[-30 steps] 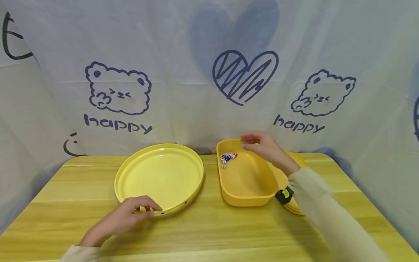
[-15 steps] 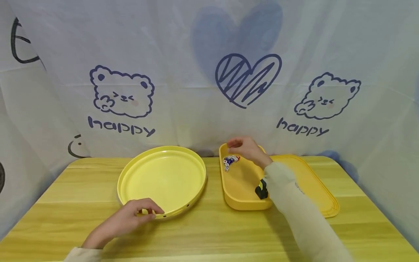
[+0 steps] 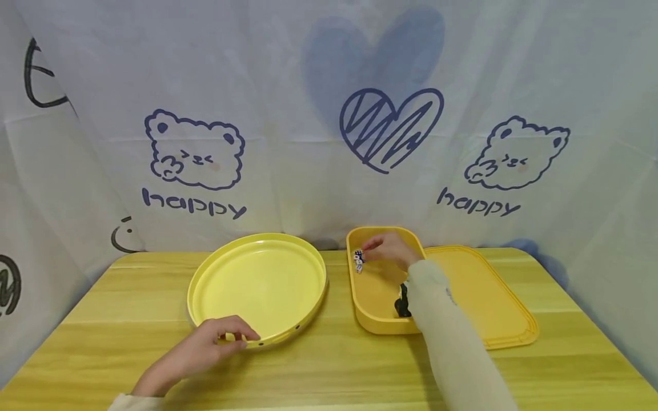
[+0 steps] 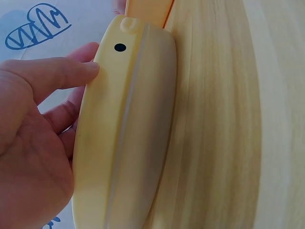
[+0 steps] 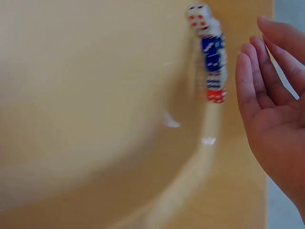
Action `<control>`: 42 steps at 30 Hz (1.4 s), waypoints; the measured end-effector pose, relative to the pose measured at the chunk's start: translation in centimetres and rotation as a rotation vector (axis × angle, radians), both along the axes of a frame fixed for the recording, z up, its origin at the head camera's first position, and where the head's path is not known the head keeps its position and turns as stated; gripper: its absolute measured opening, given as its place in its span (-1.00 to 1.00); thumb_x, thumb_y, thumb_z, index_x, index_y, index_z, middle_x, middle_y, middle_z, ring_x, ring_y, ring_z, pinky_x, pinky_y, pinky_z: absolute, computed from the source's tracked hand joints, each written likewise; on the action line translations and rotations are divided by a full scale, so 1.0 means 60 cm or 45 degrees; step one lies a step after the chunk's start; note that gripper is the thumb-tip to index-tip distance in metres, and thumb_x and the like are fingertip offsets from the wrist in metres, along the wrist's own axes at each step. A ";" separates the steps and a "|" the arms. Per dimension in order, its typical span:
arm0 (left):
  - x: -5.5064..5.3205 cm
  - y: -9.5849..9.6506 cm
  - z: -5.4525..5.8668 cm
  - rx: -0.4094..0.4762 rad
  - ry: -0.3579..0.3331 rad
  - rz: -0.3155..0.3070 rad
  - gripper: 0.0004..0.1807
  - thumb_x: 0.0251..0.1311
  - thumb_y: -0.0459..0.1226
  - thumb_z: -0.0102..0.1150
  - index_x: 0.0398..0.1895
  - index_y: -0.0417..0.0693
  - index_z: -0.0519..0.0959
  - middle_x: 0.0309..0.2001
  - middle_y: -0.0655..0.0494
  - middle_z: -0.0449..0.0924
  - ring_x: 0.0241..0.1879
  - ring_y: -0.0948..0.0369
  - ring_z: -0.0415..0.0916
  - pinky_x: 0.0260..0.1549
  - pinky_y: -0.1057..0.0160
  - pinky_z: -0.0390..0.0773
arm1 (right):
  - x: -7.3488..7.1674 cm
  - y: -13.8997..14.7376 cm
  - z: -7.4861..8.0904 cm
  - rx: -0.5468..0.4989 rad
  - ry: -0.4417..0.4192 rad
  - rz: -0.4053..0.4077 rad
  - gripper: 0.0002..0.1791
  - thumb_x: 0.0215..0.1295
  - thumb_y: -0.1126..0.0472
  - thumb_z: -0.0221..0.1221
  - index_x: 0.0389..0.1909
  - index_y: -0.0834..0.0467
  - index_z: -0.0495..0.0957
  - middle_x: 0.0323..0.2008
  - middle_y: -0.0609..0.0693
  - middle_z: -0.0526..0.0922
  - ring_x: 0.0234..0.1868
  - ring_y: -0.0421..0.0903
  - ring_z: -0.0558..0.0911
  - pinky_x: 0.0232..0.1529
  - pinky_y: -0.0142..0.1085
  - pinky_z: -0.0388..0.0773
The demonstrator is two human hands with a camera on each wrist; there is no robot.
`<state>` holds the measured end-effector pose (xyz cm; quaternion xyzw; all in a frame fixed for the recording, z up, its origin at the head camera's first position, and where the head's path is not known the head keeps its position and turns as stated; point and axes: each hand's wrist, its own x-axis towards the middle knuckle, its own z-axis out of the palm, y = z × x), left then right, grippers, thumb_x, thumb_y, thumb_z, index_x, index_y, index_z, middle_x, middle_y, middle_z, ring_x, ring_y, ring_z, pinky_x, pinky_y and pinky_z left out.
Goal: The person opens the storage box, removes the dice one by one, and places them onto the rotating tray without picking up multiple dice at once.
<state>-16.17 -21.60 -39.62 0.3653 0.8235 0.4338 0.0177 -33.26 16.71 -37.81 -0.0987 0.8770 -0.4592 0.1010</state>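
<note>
Inside rounded, glossy tub (image 3: pixel 377 294), cubic dice (image 5: pixel 213 57), fingers (image 5: pixel 245 81) alongside

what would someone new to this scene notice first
Probably the big round yellow tray, left of centre in the head view, its near rim held by the left hand. Then the red, white and blue dice clustered inside the yellow-orange box, beside the right hand.
</note>
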 end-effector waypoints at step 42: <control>0.002 0.001 -0.005 0.002 -0.013 0.001 -0.81 0.26 -0.46 0.13 -0.14 -0.12 0.66 -0.23 0.15 0.63 -0.29 0.34 0.45 -0.41 0.32 0.40 | -0.003 -0.003 -0.025 0.301 0.126 0.118 -0.83 0.05 0.30 0.36 -0.34 0.29 0.66 -0.40 -0.02 0.64 -0.37 -0.14 0.51 -0.30 -0.35 0.45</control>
